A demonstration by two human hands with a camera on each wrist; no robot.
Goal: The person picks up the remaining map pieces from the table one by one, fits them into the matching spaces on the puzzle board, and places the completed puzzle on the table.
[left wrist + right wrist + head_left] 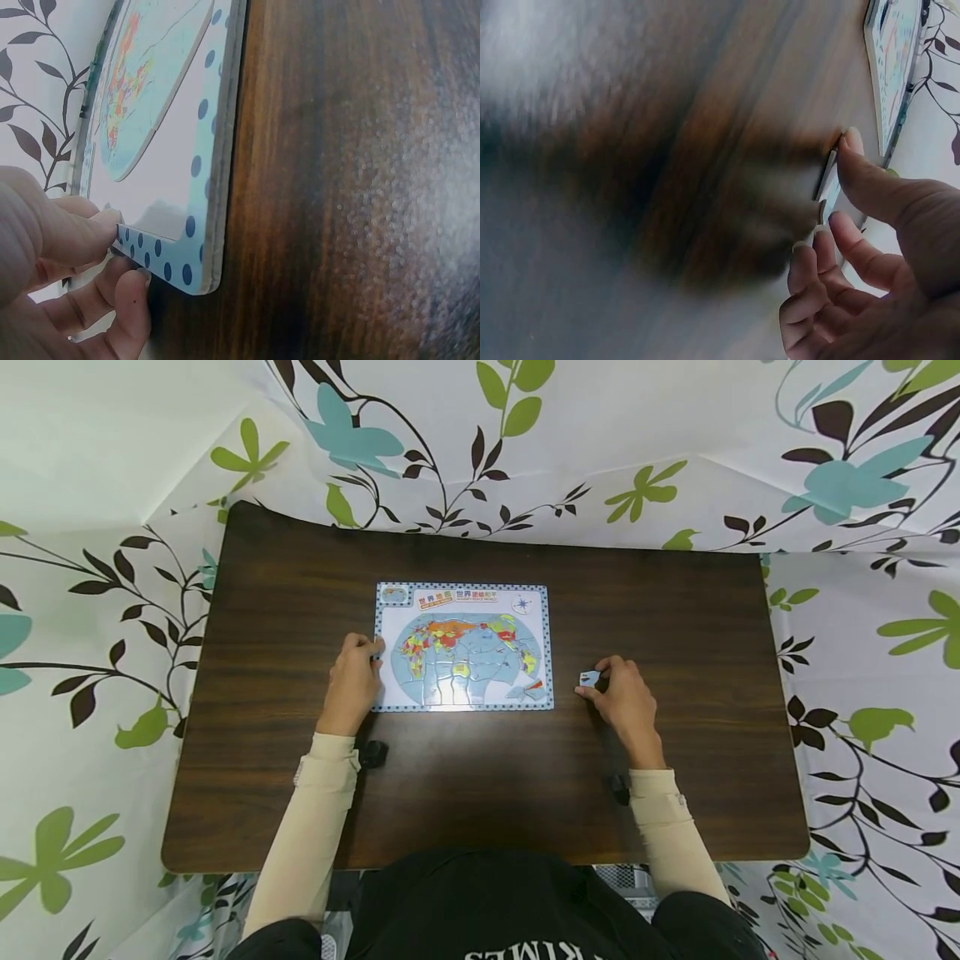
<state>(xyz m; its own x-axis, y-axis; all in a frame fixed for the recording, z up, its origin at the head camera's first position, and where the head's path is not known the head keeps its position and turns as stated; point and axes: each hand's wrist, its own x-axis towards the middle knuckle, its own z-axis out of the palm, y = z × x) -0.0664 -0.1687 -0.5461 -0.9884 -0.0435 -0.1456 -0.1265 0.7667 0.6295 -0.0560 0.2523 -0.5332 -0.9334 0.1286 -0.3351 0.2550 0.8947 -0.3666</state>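
Observation:
A world map jigsaw puzzle (465,660) lies on the table, its frame dotted with blue along the edge. My left hand (354,681) pinches the left rim of the puzzle board, the thumb on top and fingers by the edge, as the left wrist view shows (67,247). To the right of the board, my right hand (622,697) holds a small light-blue puzzle piece (589,679) between thumb and fingers, at or just above the tabletop. In the right wrist view the hand (877,247) partly hides that piece. White backing shows at the map's lower right, around a piece with a red patch (534,687).
The dark wooden table (480,777) has its front edge close to the person's body. A cloth printed with leaves and flowers (645,493) hangs behind the table and at both sides. Small black devices (372,754) are at the wrists.

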